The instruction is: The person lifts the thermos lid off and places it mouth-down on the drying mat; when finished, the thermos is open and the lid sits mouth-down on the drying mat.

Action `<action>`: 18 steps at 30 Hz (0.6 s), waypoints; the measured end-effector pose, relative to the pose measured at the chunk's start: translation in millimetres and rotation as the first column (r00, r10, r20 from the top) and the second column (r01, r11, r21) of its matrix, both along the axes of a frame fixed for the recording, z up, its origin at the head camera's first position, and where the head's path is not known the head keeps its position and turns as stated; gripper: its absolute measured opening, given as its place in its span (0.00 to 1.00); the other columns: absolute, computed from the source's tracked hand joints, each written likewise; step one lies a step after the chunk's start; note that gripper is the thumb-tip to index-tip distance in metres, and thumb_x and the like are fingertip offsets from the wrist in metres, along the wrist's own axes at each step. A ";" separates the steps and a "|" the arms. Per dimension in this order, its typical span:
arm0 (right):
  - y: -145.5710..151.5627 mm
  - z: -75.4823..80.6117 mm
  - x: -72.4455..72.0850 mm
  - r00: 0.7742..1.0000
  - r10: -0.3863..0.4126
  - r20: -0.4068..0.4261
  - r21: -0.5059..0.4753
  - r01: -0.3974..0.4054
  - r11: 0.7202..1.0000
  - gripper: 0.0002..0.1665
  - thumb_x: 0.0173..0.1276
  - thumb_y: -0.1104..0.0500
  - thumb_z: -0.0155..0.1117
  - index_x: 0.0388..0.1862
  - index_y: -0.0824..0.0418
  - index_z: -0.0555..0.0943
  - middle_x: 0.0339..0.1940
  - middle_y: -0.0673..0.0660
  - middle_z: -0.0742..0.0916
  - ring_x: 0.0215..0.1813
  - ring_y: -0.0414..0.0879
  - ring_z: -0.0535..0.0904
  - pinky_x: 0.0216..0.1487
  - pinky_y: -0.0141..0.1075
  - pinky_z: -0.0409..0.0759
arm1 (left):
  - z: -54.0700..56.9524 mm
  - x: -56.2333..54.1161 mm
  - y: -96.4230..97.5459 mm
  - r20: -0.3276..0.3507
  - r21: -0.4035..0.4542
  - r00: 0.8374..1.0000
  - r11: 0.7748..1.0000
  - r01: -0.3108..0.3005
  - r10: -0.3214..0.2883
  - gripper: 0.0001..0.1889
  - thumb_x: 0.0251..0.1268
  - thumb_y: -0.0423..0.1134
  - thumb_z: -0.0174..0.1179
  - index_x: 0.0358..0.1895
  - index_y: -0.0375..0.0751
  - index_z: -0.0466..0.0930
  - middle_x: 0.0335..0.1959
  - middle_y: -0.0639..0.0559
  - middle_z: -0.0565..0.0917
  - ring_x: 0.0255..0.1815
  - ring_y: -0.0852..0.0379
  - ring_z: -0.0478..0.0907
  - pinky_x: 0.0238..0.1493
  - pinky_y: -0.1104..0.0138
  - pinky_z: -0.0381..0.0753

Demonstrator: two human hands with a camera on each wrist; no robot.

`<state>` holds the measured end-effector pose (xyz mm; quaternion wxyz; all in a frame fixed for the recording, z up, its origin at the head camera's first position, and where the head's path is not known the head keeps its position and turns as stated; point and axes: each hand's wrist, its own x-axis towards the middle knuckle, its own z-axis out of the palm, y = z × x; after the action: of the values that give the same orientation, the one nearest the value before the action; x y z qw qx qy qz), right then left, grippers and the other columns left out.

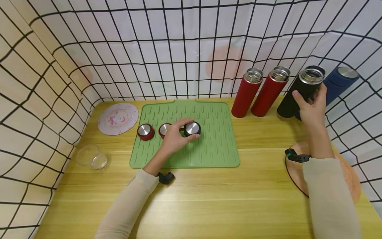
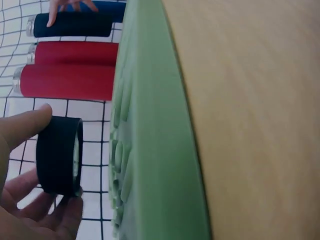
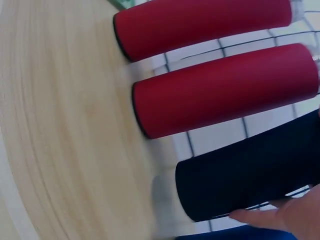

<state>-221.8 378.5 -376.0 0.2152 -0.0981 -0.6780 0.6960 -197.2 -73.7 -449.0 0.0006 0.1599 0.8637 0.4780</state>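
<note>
My left hand (image 1: 176, 136) pinches a black bottle lid (image 1: 192, 128) between thumb and fingers. The left wrist view shows this lid (image 2: 59, 156) side-on, a little above the green mat (image 2: 160, 150). Two red lids with silver tops lie on the mat: one red lid (image 1: 145, 131) at its left, and a second red lid (image 1: 164, 129) partly covered by my left hand. At the back right, my right hand (image 1: 313, 106) grips a black bottle (image 1: 293, 96) with a bare steel mouth. A dark rim shows just behind that mouth.
Two lidless bottles, a left red bottle (image 1: 245, 96) and a right red bottle (image 1: 268, 94), stand beside the black one. A lidded blue bottle (image 1: 340, 84) is at far right. A glass (image 1: 92, 156), a round pink mat (image 1: 118, 119), an orange round mat (image 1: 347, 172) and black wire grid (image 1: 199, 49) surround the workspace.
</note>
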 end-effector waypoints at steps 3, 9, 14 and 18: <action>-0.1 -4.9 -8.9 1.000 0.009 0.023 -0.035 -0.008 0.999 0.44 0.68 0.61 0.72 0.76 0.37 0.62 0.76 0.49 0.73 0.71 0.47 0.73 0.51 0.30 0.81 | -2.7 -0.3 -1.2 0.005 -0.031 1.000 1.000 -0.005 0.005 0.34 0.60 0.49 0.77 0.70 0.45 0.78 0.70 0.48 0.78 0.68 0.47 0.77 0.63 0.53 0.82; -0.9 -11.3 -24.8 0.998 0.026 0.050 -0.113 -0.020 0.993 0.45 0.69 0.60 0.72 0.77 0.34 0.62 0.82 0.48 0.66 0.78 0.51 0.66 0.76 0.43 0.69 | -6.7 -2.2 -2.5 -0.007 -0.118 1.000 0.993 0.005 -0.006 0.35 0.63 0.47 0.74 0.72 0.44 0.75 0.72 0.45 0.76 0.75 0.44 0.71 0.71 0.48 0.75; 0.3 -16.6 -31.7 0.995 0.017 0.097 -0.118 -0.005 0.993 0.46 0.70 0.58 0.71 0.78 0.31 0.59 0.85 0.46 0.60 0.83 0.51 0.59 0.81 0.61 0.48 | -9.4 -3.1 -2.2 0.007 -0.161 0.999 0.986 0.048 -0.048 0.35 0.67 0.45 0.71 0.74 0.40 0.71 0.74 0.42 0.72 0.76 0.42 0.69 0.74 0.46 0.72; 1.9 -18.8 -33.7 0.991 0.029 0.130 -0.105 -0.015 0.994 0.45 0.71 0.55 0.70 0.78 0.29 0.58 0.86 0.45 0.59 0.83 0.52 0.58 0.79 0.66 0.48 | -10.8 -3.6 -2.0 0.013 -0.175 0.998 0.982 0.066 -0.065 0.34 0.70 0.45 0.69 0.75 0.39 0.70 0.75 0.41 0.71 0.76 0.41 0.69 0.74 0.46 0.71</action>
<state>-255.6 380.4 -394.7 0.1573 -0.1472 -0.6545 0.7247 -200.8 -75.7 -459.8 0.0334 0.1856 0.8966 0.4006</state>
